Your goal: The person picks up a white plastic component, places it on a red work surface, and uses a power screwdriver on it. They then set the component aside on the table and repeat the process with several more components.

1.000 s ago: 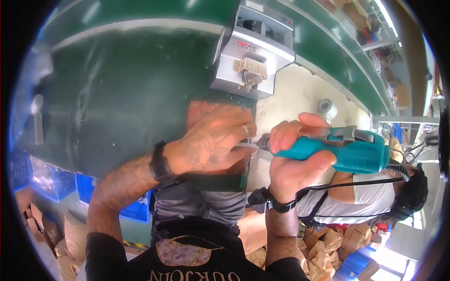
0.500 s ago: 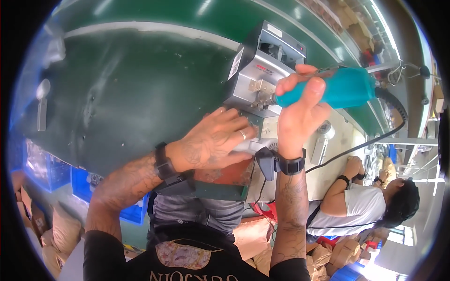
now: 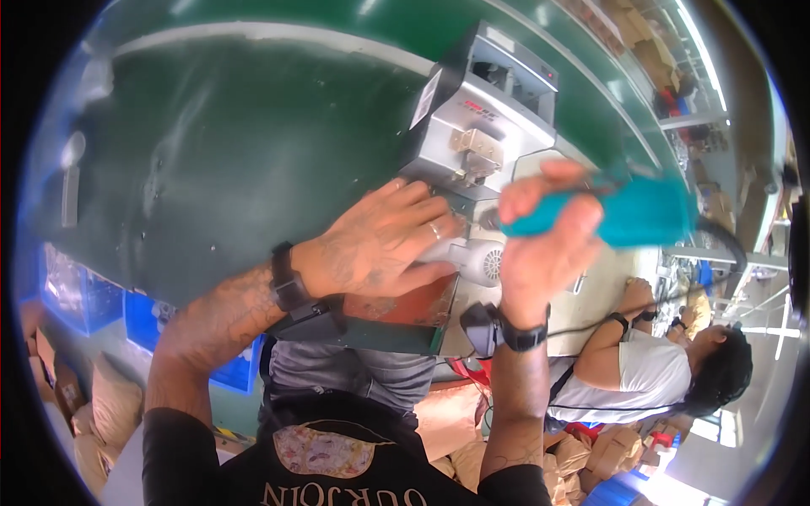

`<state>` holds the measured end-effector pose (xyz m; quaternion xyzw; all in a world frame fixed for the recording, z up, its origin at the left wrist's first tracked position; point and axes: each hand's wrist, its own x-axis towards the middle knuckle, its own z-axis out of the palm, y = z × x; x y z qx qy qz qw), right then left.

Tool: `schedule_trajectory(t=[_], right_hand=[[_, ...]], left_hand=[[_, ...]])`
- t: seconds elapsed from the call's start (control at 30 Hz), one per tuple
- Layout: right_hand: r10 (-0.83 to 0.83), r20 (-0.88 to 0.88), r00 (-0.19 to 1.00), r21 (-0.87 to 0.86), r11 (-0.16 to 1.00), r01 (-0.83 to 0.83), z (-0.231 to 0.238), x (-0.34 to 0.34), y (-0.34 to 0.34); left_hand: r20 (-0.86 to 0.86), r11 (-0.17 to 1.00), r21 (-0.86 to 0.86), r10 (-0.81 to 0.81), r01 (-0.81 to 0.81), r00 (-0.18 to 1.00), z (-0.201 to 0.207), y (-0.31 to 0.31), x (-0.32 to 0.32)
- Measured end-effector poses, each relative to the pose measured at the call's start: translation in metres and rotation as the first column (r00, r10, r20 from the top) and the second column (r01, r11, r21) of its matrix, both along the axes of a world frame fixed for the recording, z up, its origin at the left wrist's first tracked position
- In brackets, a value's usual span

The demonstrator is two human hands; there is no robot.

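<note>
- Grip: left hand (image 3: 380, 244) curled over white grille-ended device (image 3: 484, 263); right hand (image 3: 537, 271) wrapped round teal electric screwdriver (image 3: 637, 215).
- Risk: screwdriver may nick left hand if device rolls.

The teal driver (image 3: 641, 211) has drawn back — off the grey machine (image 3: 447, 126).

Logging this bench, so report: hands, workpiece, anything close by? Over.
Left hand holding white device, round vented end exposed. Right hand gripping teal driver, blurred; tip contact unclear. Grey machine close beyond.
</note>
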<state>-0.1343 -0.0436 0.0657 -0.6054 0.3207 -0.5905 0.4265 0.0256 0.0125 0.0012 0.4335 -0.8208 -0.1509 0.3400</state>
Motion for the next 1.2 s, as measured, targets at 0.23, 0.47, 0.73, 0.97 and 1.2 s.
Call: schedule_trajectory(t=[0.23,0.47,0.73,0.97,1.2], right_hand=[[0.026,-0.057,0.998,0.0,1.0,-0.026,-0.007,-0.014,0.017],[0.049,-0.035,0.998,-0.015,0.999,-0.049,-0.012,-0.015,0.016],[0.065,0.014,0.998,0.026,0.998,-0.066,-0.019,-0.013,0.014],[0.079,0.008,0.997,0.03,0.996,-0.08,-0.021,-0.009,0.016],[0.038,-0.034,0.999,0.058,0.998,-0.036,-0.01,-0.008,0.011]], left_hand=[[-0.022,0.997,-0.07,-0.033,0.032,0.999,0.001,-0.004,0.0],[-0.012,0.998,-0.066,-0.022,0.021,1.0,-0.001,-0.003,-0.001],[-0.012,0.998,-0.065,-0.028,0.027,1.0,-0.002,-0.004,-0.004],[0.001,0.997,-0.078,-0.001,0.001,1.0,-0.003,-0.002,-0.005],[-0.025,0.997,-0.074,-0.034,0.032,0.999,0.0,-0.003,-0.001]])
